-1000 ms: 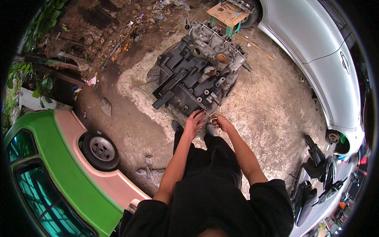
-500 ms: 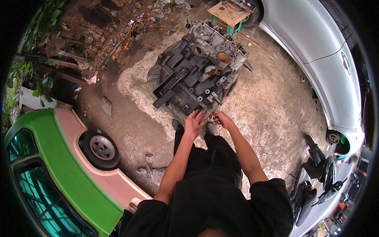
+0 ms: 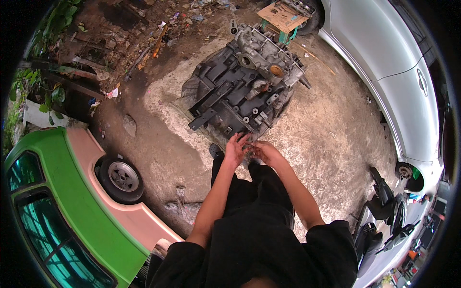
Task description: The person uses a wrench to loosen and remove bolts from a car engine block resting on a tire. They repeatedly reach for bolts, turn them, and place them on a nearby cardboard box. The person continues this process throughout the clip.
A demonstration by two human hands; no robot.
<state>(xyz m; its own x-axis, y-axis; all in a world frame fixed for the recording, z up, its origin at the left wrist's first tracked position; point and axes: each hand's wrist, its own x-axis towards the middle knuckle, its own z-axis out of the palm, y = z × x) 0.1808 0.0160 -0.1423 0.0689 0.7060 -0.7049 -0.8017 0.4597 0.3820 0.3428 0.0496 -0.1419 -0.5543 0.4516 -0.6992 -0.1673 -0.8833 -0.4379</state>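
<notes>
A large grey and black engine block (image 3: pixel 225 96) rests on a dark cloth on the ground in front of my feet. Just short of its near edge, my left hand (image 3: pixel 236 150) has its fingers stretched and slightly apart, with nothing plainly in it. Close beside it on the right, my right hand (image 3: pixel 267 152) bends its fingers inward, the tips drawn together near the left fingers. Whatever those right fingers hold, if anything, is too small to make out. A round opening with a rusty orange inside (image 3: pixel 276 71) shows on the engine's upper metal part.
A green and pink car (image 3: pixel 81 187) stands at the left, a silver car (image 3: pixel 384 62) at the right. Beyond the engine is a small green table (image 3: pixel 283 17) with a board top. Black motorbike parts (image 3: pixel 382 211) lie at the lower right. Litter and planks cover the far left ground.
My right hand has moved left and slightly nearer to me, closer to the left hand. My left hand stays nearly in place with its fingers a little more apart. The view has shifted slightly.
</notes>
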